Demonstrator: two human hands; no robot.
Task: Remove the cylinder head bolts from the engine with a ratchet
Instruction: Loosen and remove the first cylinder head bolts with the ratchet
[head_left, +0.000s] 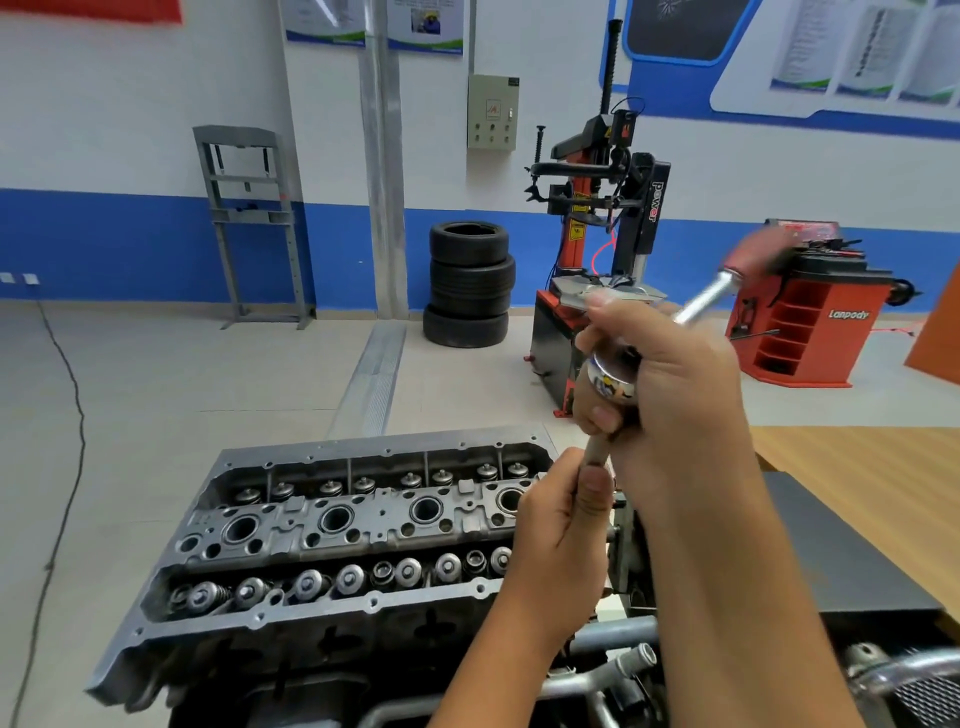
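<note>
A grey cylinder head (332, 525) with valve springs and several spark plug wells sits on the engine in the lower middle. My right hand (670, 400) grips the chrome head of a ratchet (610, 376) above the right end of the cylinder head. The ratchet's shaft and red handle (756, 257) point up and to the right, blurred. Below it my left hand (561, 525) pinches the extension bar (597, 449) that runs down from the ratchet head. The bar's lower end and any bolt under it are hidden by my hands.
A black mat (831, 551) and a wooden bench top (872, 467) lie to the right. Hoses and metal pipes (623, 675) run along the engine's near side. Across the floor stand stacked tyres (470, 283), a tyre changer (597, 249), a red wheel balancer (810, 312) and a grey press frame (254, 223).
</note>
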